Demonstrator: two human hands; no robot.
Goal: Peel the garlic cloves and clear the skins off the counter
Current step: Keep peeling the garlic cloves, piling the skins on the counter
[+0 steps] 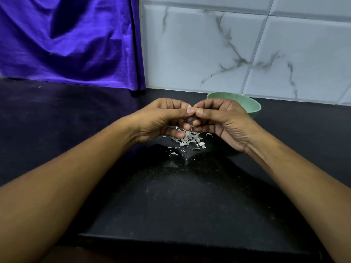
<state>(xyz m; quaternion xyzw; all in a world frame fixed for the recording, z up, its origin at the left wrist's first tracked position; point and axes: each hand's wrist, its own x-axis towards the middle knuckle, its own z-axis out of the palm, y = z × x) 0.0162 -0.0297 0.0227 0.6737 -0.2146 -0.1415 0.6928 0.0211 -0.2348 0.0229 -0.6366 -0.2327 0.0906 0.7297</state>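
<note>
My left hand point(163, 118) and my right hand point(224, 120) meet fingertip to fingertip above the black counter point(171, 202). Both pinch a small garlic clove point(195, 107), of which only a sliver shows between the thumbs and forefingers. Directly beneath the hands lies a loose heap of thin white garlic skins point(190, 140), with a few flakes scattered toward me. A green bowl point(250, 106) stands behind my right hand, mostly hidden by it; its contents are out of sight.
A purple cloth point(72, 40) hangs at the back left down to the counter. White marbled wall tiles point(247, 44) close off the back right. The counter's front edge point(171, 242) runs just below my forearms.
</note>
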